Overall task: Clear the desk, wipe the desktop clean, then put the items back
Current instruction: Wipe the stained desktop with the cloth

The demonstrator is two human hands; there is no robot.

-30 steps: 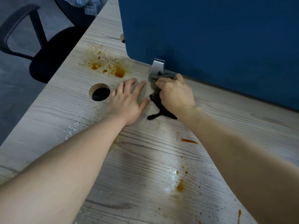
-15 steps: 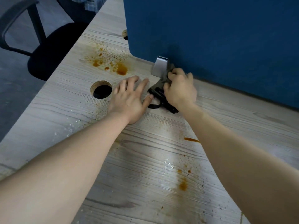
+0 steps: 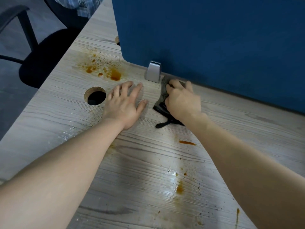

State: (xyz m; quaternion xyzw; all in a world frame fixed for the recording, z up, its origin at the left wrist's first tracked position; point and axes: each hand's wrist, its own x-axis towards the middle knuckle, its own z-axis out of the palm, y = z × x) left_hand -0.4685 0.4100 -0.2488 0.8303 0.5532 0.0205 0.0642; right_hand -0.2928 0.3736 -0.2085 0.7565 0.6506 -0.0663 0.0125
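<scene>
The right hand (image 3: 182, 100) is gripping a dark grey cloth (image 3: 162, 95), fingers curled over it, and is pressing it onto the desk (image 3: 247, 123) just beside the metal bracket (image 3: 153, 72) at the foot of the blue divider (image 3: 206, 38). The cloth's upper edge is sitting close to the divider's base, and a darker tail of it is sticking out from under the wrist, lying flat on the wood. The hand's far edge is blurred.

The left hand (image 3: 125, 103) is resting flat on the desk with fingers straight and spread — holding nothing — between the round cable hole (image 3: 95, 97) and the cloth, its thumb near the cloth but apart from it.

Orange-brown stains (image 3: 113, 75) are lying on the desk beyond the hole, near the divider's corner. More are showing closer to the person — a short streak (image 3: 187, 142) under the right forearm and a blotch (image 3: 179, 187) in a wet, shiny patch. Small crumbs are scattered near the hole.

At the upper left, past the desk edge, a black chair (image 3: 41, 53) is standing on the floor.
</scene>
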